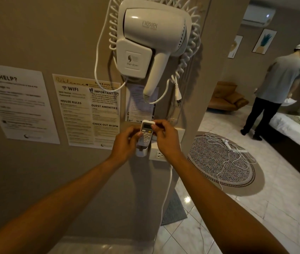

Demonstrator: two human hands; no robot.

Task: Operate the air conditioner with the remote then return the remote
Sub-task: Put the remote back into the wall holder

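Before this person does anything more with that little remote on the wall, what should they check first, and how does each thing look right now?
1. Both hands on the remote: ok; the left hand holds its left side, the right hand pinches its top right edge.
2. Remote's lower end in the wall holder: ok, it sits in the cradle.
3. Remote fully seated or being lifted out: cannot tell.
4. Remote's display readable: not ok, too small and blurred.
5. Air conditioner in sight: ok, high on the far wall at right, one small light showing.
6. Hair dryer cord clear of the remote: ok, it hangs above it.
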